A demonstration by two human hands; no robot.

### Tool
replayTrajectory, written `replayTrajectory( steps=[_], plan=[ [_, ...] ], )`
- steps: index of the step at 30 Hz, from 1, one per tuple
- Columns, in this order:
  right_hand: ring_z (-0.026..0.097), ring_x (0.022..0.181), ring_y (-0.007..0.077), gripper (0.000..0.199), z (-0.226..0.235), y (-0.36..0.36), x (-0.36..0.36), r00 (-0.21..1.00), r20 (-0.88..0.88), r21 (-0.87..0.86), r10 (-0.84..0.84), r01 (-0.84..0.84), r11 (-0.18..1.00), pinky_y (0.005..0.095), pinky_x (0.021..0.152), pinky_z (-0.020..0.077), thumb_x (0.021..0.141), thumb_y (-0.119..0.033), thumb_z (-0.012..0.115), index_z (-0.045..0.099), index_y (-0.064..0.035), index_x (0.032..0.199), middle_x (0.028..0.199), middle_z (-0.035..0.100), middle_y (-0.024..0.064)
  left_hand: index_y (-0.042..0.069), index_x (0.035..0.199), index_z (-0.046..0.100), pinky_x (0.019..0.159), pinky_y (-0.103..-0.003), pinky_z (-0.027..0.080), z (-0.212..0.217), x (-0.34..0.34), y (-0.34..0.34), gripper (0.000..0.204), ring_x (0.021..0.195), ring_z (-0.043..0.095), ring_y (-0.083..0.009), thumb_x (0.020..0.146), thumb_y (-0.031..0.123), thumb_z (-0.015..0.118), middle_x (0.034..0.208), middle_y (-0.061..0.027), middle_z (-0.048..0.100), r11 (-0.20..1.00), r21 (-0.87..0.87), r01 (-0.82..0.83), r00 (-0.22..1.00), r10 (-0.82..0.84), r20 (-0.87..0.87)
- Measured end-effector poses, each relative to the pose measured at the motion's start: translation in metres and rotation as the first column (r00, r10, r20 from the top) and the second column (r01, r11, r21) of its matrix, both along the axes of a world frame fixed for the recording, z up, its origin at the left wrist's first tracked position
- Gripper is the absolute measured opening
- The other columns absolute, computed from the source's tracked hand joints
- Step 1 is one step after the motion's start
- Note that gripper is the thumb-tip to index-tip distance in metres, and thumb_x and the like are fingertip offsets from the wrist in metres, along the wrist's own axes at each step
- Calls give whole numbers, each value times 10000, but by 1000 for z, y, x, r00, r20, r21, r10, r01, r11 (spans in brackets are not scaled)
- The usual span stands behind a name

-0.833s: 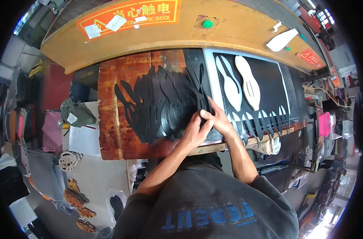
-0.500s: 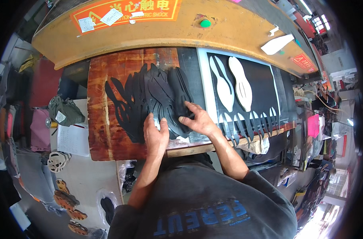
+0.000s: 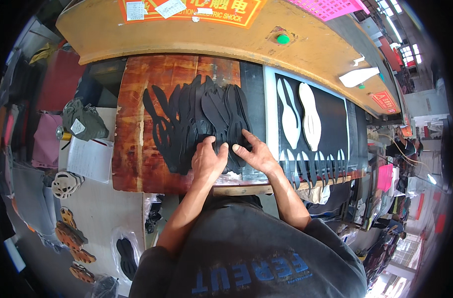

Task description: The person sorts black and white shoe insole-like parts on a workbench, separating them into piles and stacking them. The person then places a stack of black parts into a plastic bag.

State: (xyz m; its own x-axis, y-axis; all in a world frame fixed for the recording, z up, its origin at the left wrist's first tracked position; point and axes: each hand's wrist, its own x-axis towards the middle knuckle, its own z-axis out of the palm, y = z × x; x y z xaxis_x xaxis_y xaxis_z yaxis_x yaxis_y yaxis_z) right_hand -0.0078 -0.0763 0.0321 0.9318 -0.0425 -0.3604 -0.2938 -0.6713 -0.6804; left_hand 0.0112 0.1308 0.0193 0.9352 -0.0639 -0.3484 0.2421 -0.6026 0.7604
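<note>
Flat black cut-out pieces (image 3: pixel 186 124), long, with forked tips and slotted middles, lie fanned in overlapping stacks on the reddish-brown board. My left hand (image 3: pixel 209 160) is at the near end of the middle stack, its fingers and thumb closed about the edges of the pieces. At the rightmost stack (image 3: pixel 236 107), my right hand (image 3: pixel 257 155) has its fingers along the outer edge and its thumb on the near part. The two thumbs are close together. Some fingertips are hidden among the pieces.
Right of the stacks, a white-edged black sheet (image 3: pixel 328 107) carries two white forked patterns (image 3: pixel 288 116) (image 3: pixel 312 119) and a row of dark strips (image 3: pixel 325 166). A yellow machine beam (image 3: pixel 186 37) with a green button (image 3: pixel 283 38) crosses behind. Paper (image 3: pixel 90 159) and green cloth (image 3: pixel 85 119) lie left.
My left hand has moved right, closer to my right hand. The middle pieces have been drawn together against the right stack. The whole view has shifted slightly.
</note>
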Motion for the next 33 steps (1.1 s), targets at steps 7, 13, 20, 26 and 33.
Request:
replayTrajectory(
  steps=[7,13,20,26,33],
  plan=[
    [509,1473,343,1013,8,-20,-3,976,-144,463,-162,211,861,425,1213,419,988,-657,698,370,32,1653,1604,502,274,-74,1486,539,962,-405,564,-5,1,-49,615,1163,696,-327,1014,278,720,1339,-243,670,842,-534,74,997,-77,18],
    [675,1067,191,666,32,-57,15,967,-149,493,-207,255,832,340,983,546,919,-191,850,573,58,1472,1245,731,131,-41,1414,625,1198,-475,413,-9,-37,-86,509,1417,515,-432,965,179,720,1539,-275,522,726,-454,516,827,-285,485],
    [711,1003,165,475,35,-43,17,947,-75,282,-313,321,904,319,931,564,929,-122,768,671,41,1365,1115,782,114,5,1132,748,1051,-415,530,-15,-12,9,184,1156,692,-331,958,23,693,1206,-167,728,961,-260,96,804,79,589],
    [736,993,210,708,73,-64,-1,952,127,144,-278,259,955,343,905,578,955,-173,752,491,69,1568,1130,765,232,-11,1287,697,1030,-423,522,-49,4,122,312,1173,650,-359,1002,115,678,1280,-208,678,931,-119,-344,854,363,374],
    [740,1174,359,920,31,-44,13,963,45,-95,-265,268,959,373,1048,541,815,-171,799,404,79,1608,1217,748,307,-62,1356,673,889,-414,541,-77,4,118,453,949,650,-302,984,193,717,1113,-204,661,888,-122,-444,822,458,338]
  ],
)
